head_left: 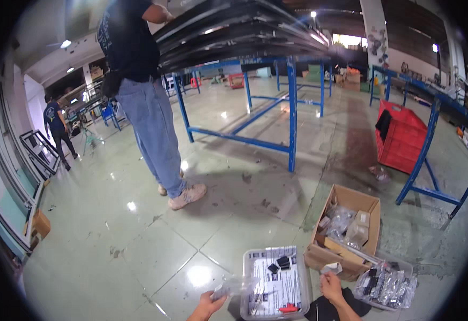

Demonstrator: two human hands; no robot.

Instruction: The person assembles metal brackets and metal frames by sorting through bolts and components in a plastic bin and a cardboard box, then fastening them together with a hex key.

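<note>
Low in the head view, my left hand point(210, 305) is closed on a clear plastic bag point(239, 286), which hangs over the left rim of a clear plastic tub point(304, 278). Inside the tub are a printed sheet point(276, 283), several small black pieces point(283, 262), thin rods and a red-handled tool point(288, 308). To the tub's right, my right hand point(330, 287) pinches a small whitish packet point(331, 268) beside a cardboard box point(370, 214). Clear bags point(341, 220) and small boxes fill that box.
A second clear tub point(389, 283) holds bagged dark parts at the right. Nearby lies a black cloth point(346, 305). Ahead, a person point(148, 107) stands by a blue-legged table point(291, 117) stacked with dark profiles. A red crate point(402, 136) sits tipped by another blue frame point(426, 144).
</note>
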